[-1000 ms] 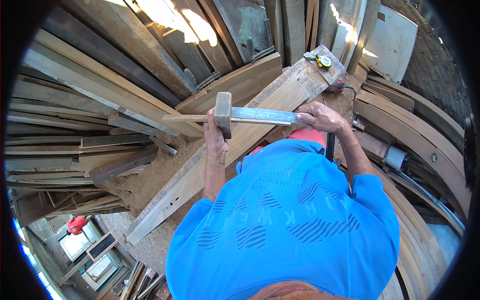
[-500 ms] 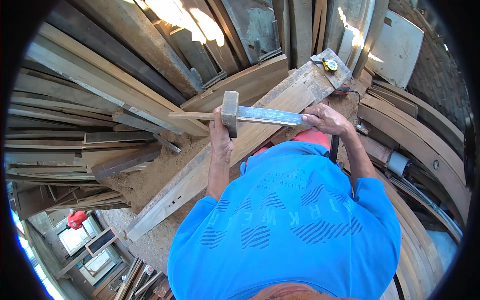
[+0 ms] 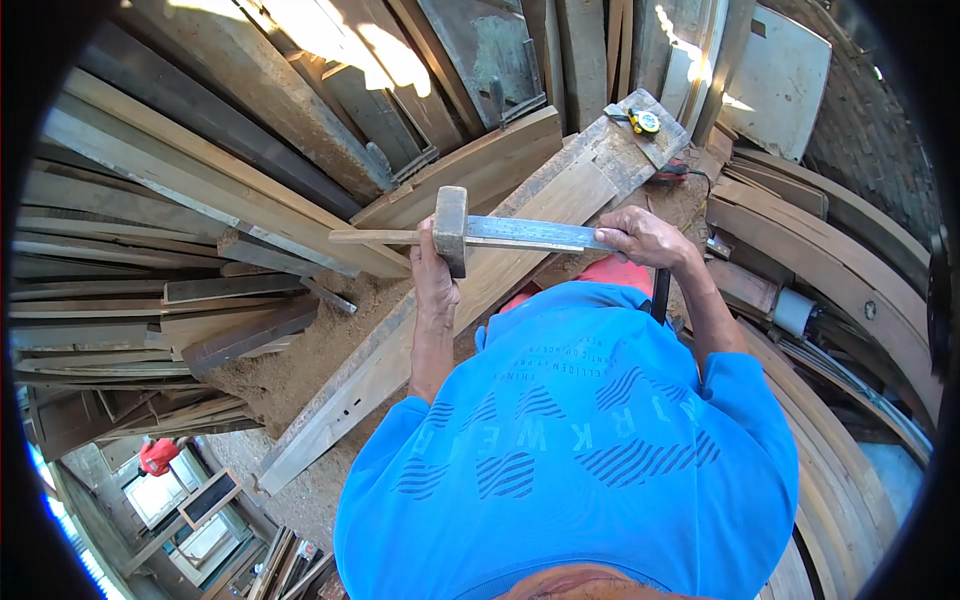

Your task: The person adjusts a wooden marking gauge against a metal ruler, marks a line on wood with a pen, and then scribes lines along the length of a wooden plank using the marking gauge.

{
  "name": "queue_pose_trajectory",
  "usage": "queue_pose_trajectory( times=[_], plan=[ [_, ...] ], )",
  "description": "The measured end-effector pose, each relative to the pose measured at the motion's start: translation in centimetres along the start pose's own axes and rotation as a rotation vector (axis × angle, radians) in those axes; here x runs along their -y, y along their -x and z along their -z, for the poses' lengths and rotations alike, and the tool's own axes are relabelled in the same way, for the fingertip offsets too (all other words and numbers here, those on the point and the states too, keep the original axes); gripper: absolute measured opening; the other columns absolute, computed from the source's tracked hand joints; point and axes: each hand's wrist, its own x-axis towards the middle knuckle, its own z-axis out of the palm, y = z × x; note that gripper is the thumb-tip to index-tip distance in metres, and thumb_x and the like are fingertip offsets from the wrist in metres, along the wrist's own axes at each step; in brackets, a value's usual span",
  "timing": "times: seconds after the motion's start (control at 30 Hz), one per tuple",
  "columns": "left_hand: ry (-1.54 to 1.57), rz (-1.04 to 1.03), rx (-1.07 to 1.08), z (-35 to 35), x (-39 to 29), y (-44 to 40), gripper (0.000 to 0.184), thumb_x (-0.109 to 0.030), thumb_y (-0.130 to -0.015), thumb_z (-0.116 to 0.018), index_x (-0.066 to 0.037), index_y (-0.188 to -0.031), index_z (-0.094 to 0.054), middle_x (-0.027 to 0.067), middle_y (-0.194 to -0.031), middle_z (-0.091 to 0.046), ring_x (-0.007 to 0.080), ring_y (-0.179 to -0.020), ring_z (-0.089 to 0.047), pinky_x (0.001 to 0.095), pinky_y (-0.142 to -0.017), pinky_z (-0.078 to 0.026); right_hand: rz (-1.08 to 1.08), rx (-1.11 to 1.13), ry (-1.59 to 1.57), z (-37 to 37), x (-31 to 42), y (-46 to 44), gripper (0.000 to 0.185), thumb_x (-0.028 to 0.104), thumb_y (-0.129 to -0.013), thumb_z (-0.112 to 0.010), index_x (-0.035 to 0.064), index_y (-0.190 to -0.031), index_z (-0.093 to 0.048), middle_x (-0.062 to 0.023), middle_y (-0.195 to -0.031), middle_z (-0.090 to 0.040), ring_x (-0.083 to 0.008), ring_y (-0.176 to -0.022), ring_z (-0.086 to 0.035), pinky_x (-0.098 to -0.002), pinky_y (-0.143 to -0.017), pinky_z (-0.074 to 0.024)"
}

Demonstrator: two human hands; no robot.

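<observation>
A wooden marking gauge, with a thick block [image 3: 451,230] on a long thin stem [image 3: 375,237], is held level above the bench. My left hand [image 3: 435,275] is closed around it at the block's left side. Flat along the stem, to the right of the block, lies a metal ruler [image 3: 530,231]. Its far right end is pinched in the fingers and thumb of my right hand [image 3: 643,238], close to the stem's tip. Below both hands, a long board [image 3: 350,400] with small dark slots runs diagonally across.
A yellow and black tape measure [image 3: 645,122] rests at the bench's upper end, with a red tool [image 3: 672,171] beside it. Stacked planks [image 3: 250,130] crowd the left and back; curved boards [image 3: 810,235] line the right. Another person in red [image 3: 158,457] is far off at lower left.
My hands, with the gauge and ruler, sit slightly further left in view, as does most of the scene. The hold on both tools looks the same.
</observation>
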Motion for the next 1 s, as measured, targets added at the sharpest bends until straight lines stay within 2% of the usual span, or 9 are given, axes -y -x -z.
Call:
queue_pose_trajectory(
  times=[0.27,0.37,0.5,0.6,0.63,0.7,0.8,0.9,1.0],
  plan=[
    [-0.037,-0.007,0.042,0.0,0.8,-0.5,0.036,-0.035,-0.110,-0.056,-0.005,-0.121,-0.071,0.0004,-0.107,-0.073,0.0102,-0.097,-0.067,0.0292,-0.088,-0.054,-0.043,-0.017,-0.043,0.4,0.3,1.1,0.038,0.031,-0.110,-0.053,0.0031,-0.085,-0.062,-0.0005,-0.063,-0.053,-0.0108,-0.056,-0.052,-0.0325,-0.052,-0.0437],
    [-0.035,-0.001,0.020,-0.6,1.3,-0.6,0.036,-0.036,-0.110,-0.056,-0.005,-0.121,-0.071,0.0001,-0.108,-0.073,0.0102,-0.097,-0.067,0.0300,-0.089,-0.054,-0.077,-0.136,-0.106,1.5,-2.3,2.3,0.036,0.027,-0.108,-0.054,-0.0005,-0.088,-0.065,-0.0051,-0.066,-0.059,-0.0150,-0.057,-0.057,-0.0348,-0.054,-0.0473],
    [-0.038,0.007,0.050,-0.1,2.7,-1.8,0.037,-0.037,-0.110,-0.055,-0.006,-0.122,-0.071,-0.0005,-0.107,-0.073,0.0104,-0.096,-0.067,0.0306,-0.088,-0.054,-0.239,-0.563,-0.096,0.6,-15.2,4.8,0.027,0.020,-0.106,-0.047,0.0007,-0.099,-0.064,-0.0066,-0.069,-0.065,-0.0160,-0.059,-0.065,-0.0346,-0.056,-0.0530],
    [-0.113,0.031,0.030,-0.1,3.3,-2.0,0.038,-0.040,-0.109,-0.056,-0.008,-0.122,-0.071,-0.0012,-0.104,-0.072,0.0106,-0.093,-0.066,0.0309,-0.084,-0.053,-0.533,-0.805,-0.106,-2.9,-25.1,6.9,0.028,0.021,-0.108,-0.045,0.0019,-0.096,-0.063,-0.0083,-0.076,-0.069,-0.0179,-0.062,-0.069,-0.0341,-0.056,-0.0567],
    [-0.134,0.066,0.048,0.7,3.6,-2.3,0.038,-0.042,-0.109,-0.056,-0.008,-0.121,-0.071,-0.0014,-0.103,-0.072,0.0107,-0.092,-0.066,0.0310,-0.082,-0.053,-0.608,-0.855,-0.082,-4.9,-30.5,7.6,0.026,0.022,-0.107,-0.048,0.0015,-0.104,-0.064,-0.0100,-0.078,-0.072,-0.0194,-0.064,-0.072,-0.0356,-0.056,-0.0578],
    [-0.163,0.120,0.116,2.4,5.6,-4.3,0.039,-0.045,-0.107,-0.057,-0.010,-0.119,-0.071,-0.0017,-0.098,-0.071,0.0118,-0.088,-0.066,0.0329,-0.079,-0.053,-0.699,-0.884,0.251,-9.4,-40.3,9.4,0.022,0.021,-0.103,-0.055,0.0020,-0.107,-0.066,-0.0123,-0.077,-0.073,-0.0216,-0.064,-0.072,-0.0394,-0.057,-0.0576],
    [-0.213,0.144,0.128,-1.4,5.2,-3.4,0.040,-0.044,-0.109,-0.055,-0.008,-0.121,-0.069,-0.0006,-0.103,-0.071,0.0125,-0.092,-0.066,0.0331,-0.082,-0.053,-0.963,-0.886,-0.109,-12.2,-39.3,11.5,0.016,0.017,-0.095,-0.064,0.0028,-0.094,-0.069,-0.0168,-0.078,-0.072,-0.0298,-0.067,-0.073,-0.0476,-0.059,-0.0546],
    [-0.279,0.132,0.153,-4.8,5.9,-2.8,0.040,-0.041,-0.110,-0.052,-0.007,-0.124,-0.067,0.0010,-0.108,-0.071,0.0132,-0.096,-0.066,0.0328,-0.086,-0.053,-1.005,-0.855,-0.050,-15.0,-41.3,13.1,0.016,0.016,-0.093,-0.064,0.0020,-0.089,-0.069,-0.0182,-0.077,-0.072,-0.0304,-0.064,-0.072,-0.0474,-0.058,-0.0534],
    [-0.333,0.152,0.255,-6.6,6.6,-3.4,0.038,-0.037,-0.112,-0.048,-0.007,-0.127,-0.065,0.0034,-0.112,-0.070,0.0144,-0.102,-0.066,0.0338,-0.093,-0.052,-0.910,-0.839,-0.205,-16.7,-47.7,14.7,0.017,0.012,-0.095,-0.060,-0.0014,-0.098,-0.069,-0.0162,-0.075,-0.071,-0.0251,-0.058,-0.069,-0.0416,-0.052,-0.0524]
  ],
)
